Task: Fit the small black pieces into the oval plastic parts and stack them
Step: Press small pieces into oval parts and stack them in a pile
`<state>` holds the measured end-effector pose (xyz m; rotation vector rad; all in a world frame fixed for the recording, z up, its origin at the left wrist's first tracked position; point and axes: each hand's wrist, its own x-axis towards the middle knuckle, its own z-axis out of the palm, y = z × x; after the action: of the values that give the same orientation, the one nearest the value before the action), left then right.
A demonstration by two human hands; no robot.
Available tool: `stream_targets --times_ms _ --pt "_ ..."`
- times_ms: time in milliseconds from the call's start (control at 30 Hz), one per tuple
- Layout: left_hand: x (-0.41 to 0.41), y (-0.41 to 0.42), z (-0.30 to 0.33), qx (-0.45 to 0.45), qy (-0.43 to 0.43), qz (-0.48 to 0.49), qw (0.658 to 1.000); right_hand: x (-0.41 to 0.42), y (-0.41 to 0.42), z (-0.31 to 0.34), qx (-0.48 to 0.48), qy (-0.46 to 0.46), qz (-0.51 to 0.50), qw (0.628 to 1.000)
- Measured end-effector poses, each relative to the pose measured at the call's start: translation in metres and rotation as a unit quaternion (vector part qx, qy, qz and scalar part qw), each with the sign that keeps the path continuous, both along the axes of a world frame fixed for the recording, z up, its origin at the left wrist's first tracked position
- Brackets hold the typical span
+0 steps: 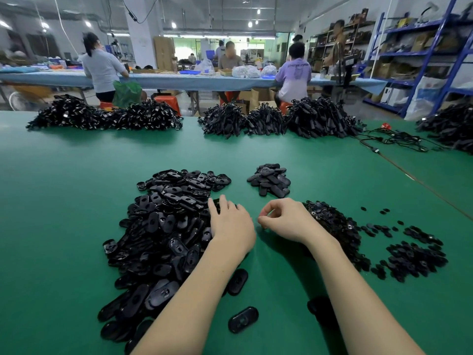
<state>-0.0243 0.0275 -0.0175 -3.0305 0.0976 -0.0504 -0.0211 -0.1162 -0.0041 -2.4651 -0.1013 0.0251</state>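
Two hands at work over the green tabletop (64, 175). Left hand (231, 226) lies on the right edge of the big heap of oval plastic parts (166, 226), fingers (222, 204) spread and fairly straight, reaching into the heap; cannot tell whether a part is gripped beneath the palm. Right hand (284, 221) sits just beside it, near the mound of small black pieces (337, 226), thumb and forefinger curled together as in a pinch; whatever is between the tips is too small to make out. Finished stack (270, 179) lies farther off, between the two supplies, well apart from both hands. A few loose ovals (242, 319) rest near the forearms; scattered small pieces (414, 254) lie to the right. Judgement: early in the cycle, pairing one piece with one oval. Risks: the pinched piece, being tiny, may slip before it seats; the left fingers may drag several ovals out at once, since the heap is loose and interlocked; a forearm sweeping outward could knock the near ovals off the tabletop edge; a piece seated tilted would make the stack sit uneven.
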Motion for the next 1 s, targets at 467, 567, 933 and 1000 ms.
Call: stream_targets --times_ms 467,567,933,1000 --pt "-0.004 0.008 0.005 -0.065 -0.102 -0.059 0.991 -0.001 0.005 0.006 -0.004 -0.018 0.005 1.0" --pt "-0.001 0.009 0.006 -0.05 -0.121 -0.067 0.989 -0.001 0.008 0.005 -0.016 -0.018 0.012 1.0" --pt "-0.003 0.003 0.006 -0.295 -0.204 -0.074 0.931 0.0 -0.009 0.015 -0.04 -0.025 -0.011 0.999" --pt "-0.003 0.0 0.011 -0.457 -0.153 -0.05 0.875 0.001 -0.018 0.02 -0.07 -0.024 -0.028 0.997"
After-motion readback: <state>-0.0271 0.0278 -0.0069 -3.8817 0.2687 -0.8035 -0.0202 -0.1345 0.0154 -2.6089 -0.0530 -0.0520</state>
